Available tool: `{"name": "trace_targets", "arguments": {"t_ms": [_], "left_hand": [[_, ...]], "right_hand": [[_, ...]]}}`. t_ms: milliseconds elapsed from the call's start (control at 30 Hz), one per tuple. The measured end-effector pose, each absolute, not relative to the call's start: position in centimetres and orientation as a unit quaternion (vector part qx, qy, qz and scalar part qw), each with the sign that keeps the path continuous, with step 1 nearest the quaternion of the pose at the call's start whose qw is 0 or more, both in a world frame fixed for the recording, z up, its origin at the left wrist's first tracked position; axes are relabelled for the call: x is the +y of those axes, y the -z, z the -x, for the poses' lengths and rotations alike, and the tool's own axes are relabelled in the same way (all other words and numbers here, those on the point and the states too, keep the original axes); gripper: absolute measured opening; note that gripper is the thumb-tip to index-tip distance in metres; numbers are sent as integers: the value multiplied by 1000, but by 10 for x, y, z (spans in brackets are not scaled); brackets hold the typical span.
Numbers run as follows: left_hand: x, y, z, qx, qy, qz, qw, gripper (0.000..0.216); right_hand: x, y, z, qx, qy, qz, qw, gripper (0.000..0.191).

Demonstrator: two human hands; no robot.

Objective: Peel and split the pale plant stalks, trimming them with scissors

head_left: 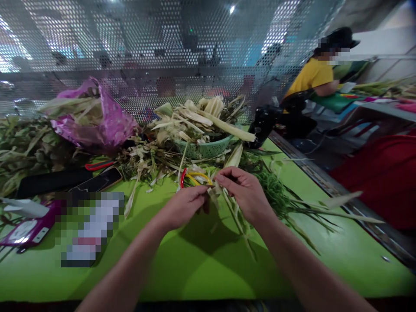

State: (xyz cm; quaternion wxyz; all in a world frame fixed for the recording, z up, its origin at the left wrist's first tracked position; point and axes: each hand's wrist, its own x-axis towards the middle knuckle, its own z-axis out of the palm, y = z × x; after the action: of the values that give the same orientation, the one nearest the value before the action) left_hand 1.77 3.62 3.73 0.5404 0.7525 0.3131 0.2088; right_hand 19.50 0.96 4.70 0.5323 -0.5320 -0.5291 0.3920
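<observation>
Over the green table (162, 268), my left hand (185, 206) and my right hand (245, 193) almost meet. Both have their fingers closed on pale, dried husk strips (212, 197). My right thumb and forefinger pinch the strips from above, and long ends (238, 221) hang below that hand. Just behind my left hand is a tool with curved red and yellow handles (198, 175); its other end is hidden, so I cannot tell whether it is held. A bundle of thin green stalks (276, 186) lies beside my right hand.
Behind my hands stands a green basket (208, 149) heaped with dried husks (208, 115). Further left are a purple plastic bag (97, 125), a dark phone (97, 180) and a red-edged cutter (99, 165). Someone in a yellow shirt (312, 76) sits at another table on the right.
</observation>
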Motion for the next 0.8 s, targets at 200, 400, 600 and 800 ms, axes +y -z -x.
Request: {"name": "trace_targets", "arguments": {"t_ms": [200, 400, 600, 800], "left_hand": [[39, -34, -21, 281, -294, -659, 632, 18], [41, -34, -20, 285, -307, -687, 594, 24], [40, -34, -21, 296, -304, -699, 576, 29], [39, -32, -24, 313, -349, -671, 574, 51]], "right_hand": [[10, -52, -194, -490, -448, 503, 553, 31], [13, -46, -195, -476, -467, 503, 550, 27], [13, -46, -196, -488, -442, 499, 564, 22], [10, -46, -185, -514, -499, 484, 503, 41]]}}
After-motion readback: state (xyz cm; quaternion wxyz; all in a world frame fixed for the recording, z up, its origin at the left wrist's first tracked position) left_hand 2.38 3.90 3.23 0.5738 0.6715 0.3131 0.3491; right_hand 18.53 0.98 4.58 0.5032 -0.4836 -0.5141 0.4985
